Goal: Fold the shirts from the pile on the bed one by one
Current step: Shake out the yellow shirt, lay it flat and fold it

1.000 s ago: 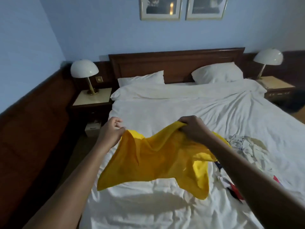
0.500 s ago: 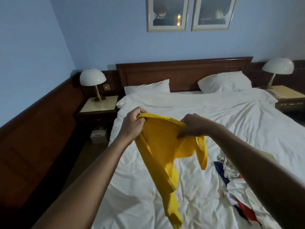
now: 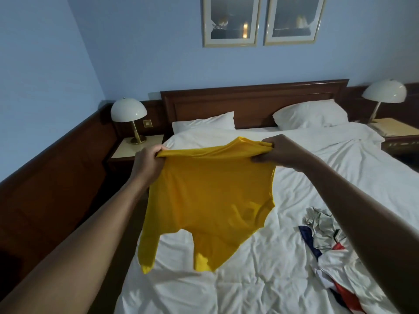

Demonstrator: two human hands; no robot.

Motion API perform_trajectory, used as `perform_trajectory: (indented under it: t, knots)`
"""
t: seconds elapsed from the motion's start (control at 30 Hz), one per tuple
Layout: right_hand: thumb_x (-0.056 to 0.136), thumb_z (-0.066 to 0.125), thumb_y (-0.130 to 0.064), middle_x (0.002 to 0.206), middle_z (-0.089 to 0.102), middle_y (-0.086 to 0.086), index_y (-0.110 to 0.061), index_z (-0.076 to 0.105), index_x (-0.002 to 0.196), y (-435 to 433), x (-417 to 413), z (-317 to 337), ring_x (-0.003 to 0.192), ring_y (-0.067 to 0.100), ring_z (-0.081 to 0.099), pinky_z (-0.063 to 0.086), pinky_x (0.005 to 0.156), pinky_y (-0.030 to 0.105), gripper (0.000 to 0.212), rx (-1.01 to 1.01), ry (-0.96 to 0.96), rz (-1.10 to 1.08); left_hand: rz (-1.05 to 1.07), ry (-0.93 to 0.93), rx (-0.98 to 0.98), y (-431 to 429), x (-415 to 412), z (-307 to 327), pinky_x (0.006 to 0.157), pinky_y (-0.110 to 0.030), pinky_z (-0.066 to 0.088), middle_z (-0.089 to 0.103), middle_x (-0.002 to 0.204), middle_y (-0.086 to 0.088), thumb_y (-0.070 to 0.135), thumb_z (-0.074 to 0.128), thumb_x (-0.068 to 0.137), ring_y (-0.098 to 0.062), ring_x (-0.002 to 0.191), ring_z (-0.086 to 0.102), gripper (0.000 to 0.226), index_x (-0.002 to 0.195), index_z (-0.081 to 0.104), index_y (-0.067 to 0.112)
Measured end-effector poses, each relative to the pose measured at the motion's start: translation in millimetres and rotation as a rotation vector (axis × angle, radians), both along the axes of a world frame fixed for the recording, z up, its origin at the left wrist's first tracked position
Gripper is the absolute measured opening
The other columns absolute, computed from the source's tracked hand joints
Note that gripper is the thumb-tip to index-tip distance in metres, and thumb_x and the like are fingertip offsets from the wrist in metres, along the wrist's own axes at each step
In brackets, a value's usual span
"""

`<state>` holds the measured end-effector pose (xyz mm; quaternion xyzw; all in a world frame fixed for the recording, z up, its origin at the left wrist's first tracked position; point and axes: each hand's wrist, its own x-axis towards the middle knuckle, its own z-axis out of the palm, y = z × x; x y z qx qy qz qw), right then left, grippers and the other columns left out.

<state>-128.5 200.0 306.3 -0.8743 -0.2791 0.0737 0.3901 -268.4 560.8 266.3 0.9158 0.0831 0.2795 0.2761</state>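
1. A bed [image 3: 260, 279] with white, wrinkled covers fills the lower view.
2. A yellow shirt [image 3: 208, 196] hangs in the air above the bed, stretched out by its upper edge, touching no bedding.
3. A pile of crumpled shirts [image 3: 328, 243], white with red and blue, lies on the bed's right side.
4. The left hand [image 3: 147, 162] grips the shirt's top left edge, fingers curled.
5. The right hand [image 3: 278, 150] pinches the bunched top right edge.

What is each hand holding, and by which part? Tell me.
The yellow shirt: left hand and right hand each grip one end of its upper edge.
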Motion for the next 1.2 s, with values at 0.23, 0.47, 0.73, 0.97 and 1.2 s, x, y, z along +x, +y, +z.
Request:
perform_trajectory:
  t: [0.23,0.47,0.73,0.97,1.2]
  knots:
    - [0.097,0.062,-0.002,0.085,0.067,0.007,-0.011,0.068,0.094,3,-2,1,0.085,0.025,0.063,0.053,0.070,0.035,0.011,0.297,0.117,-0.107,-0.012,0.191,0.042,14,-5,-32,0.072,-0.025,0.048,0.067,0.091,0.005,0.024,0.072,0.095,-0.010,0.084,0.062,0.006,0.101,0.071,0.024]
    - [0.101,0.064,-0.024,0.098,0.073,0.012,-0.015,0.075,0.111,0,-7,-24,0.095,0.032,0.068,0.059,0.083,0.046,0.017,0.367,0.143,-0.275,0.142,0.255,0.135,30,-33,-83,0.072,-0.038,0.059,0.065,0.073,0.001,0.016,0.067,0.094,-0.015,0.066,0.064,0.004,0.092,0.069,0.014]
    - [0.090,0.076,-0.010,0.098,0.073,0.026,-0.001,0.074,0.095,-51,-19,-53,0.081,0.034,0.072,0.064,0.066,0.042,0.010,0.128,0.451,-0.234,0.050,0.352,-0.530,17,-81,-95,0.077,-0.037,0.048,0.069,0.100,-0.005,0.015,0.055,0.104,-0.025,0.097,0.065,0.017,0.102,0.071,0.020]
    - [0.034,0.101,-0.057,0.100,0.077,0.019,-0.002,0.074,0.105,-67,-14,-69,0.085,0.032,0.076,0.063,0.066,0.040,0.094,0.062,0.671,-0.066,-0.224,0.510,-0.642,6,-71,-62,0.065,-0.026,0.053,0.073,0.080,0.002,0.022,0.059,0.105,-0.011,0.071,0.069,0.022,0.089,0.074,0.026]
    - [0.073,0.088,-0.051,0.107,0.073,0.016,-0.005,0.068,0.114,-25,41,-152,0.093,0.030,0.072,0.061,0.071,0.039,0.064,0.218,0.663,-0.417,0.031,0.669,-0.402,41,-8,-136,0.078,-0.041,0.057,0.076,0.092,-0.002,0.029,0.066,0.098,-0.024,0.088,0.072,0.012,0.093,0.075,0.023]
